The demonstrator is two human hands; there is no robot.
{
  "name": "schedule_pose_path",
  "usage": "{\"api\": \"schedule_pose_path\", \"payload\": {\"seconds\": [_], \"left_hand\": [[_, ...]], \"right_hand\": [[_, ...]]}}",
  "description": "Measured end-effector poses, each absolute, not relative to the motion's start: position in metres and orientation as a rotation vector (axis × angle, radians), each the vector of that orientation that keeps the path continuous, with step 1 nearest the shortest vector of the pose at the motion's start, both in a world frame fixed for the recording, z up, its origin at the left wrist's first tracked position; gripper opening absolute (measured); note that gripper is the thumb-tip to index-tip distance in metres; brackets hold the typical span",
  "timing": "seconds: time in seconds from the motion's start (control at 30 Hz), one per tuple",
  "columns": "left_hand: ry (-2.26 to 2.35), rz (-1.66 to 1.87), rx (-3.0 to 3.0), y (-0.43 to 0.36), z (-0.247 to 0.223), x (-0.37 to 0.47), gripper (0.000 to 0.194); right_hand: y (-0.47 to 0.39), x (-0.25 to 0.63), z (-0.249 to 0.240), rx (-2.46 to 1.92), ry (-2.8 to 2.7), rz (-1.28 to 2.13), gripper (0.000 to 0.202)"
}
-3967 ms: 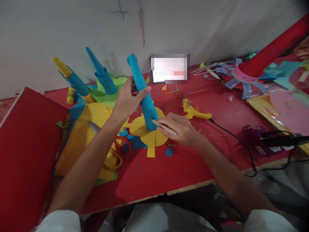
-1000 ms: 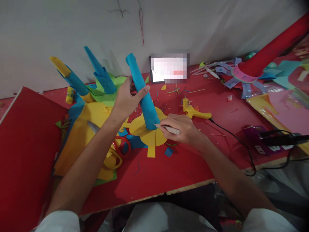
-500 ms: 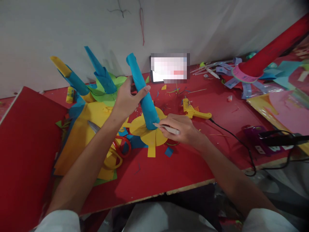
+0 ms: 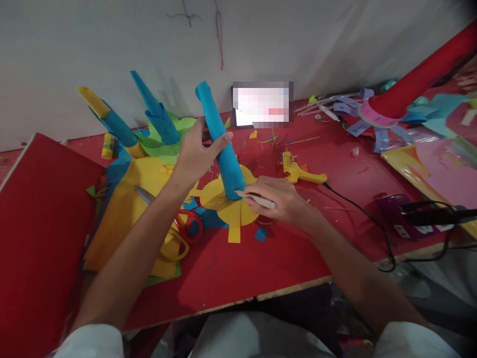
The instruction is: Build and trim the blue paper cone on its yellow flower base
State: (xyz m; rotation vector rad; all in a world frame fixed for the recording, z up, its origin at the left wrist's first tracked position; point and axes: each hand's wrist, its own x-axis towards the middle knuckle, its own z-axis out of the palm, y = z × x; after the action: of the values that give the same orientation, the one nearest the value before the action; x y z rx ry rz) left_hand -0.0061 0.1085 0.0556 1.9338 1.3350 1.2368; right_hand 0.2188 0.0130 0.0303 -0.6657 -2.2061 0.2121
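Observation:
My left hand is wrapped round the middle of a tall blue paper tube, which leans a little to the left. The tube's lower end rests on a yellow paper flower with rounded petals and a strip pointing toward me. Pinched in my right hand is a white pen, its tip against the tube near the base. Scissors with red and yellow handles lie under my left forearm, on yellow paper sheets.
A yellow glue gun with a black cord lies to the right. Two more blue paper tubes stand at the back left near a glue stick. A lit screen leans on the wall. A red cone rises at right.
Almost nothing differs. The pen and my right hand have shifted very slightly at the tube's base; my left hand keeps its hold.

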Motion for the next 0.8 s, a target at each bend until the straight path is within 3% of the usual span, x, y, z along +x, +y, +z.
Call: {"api": "schedule_pose_path", "payload": {"seconds": [0.8], "left_hand": [[1.335,1.222,1.898,0.1046,0.0592,-0.0046,0.031]], "right_hand": [[0.0151,0.2208,0.0344,-0.614,-2.074,0.079,0.012]]}}
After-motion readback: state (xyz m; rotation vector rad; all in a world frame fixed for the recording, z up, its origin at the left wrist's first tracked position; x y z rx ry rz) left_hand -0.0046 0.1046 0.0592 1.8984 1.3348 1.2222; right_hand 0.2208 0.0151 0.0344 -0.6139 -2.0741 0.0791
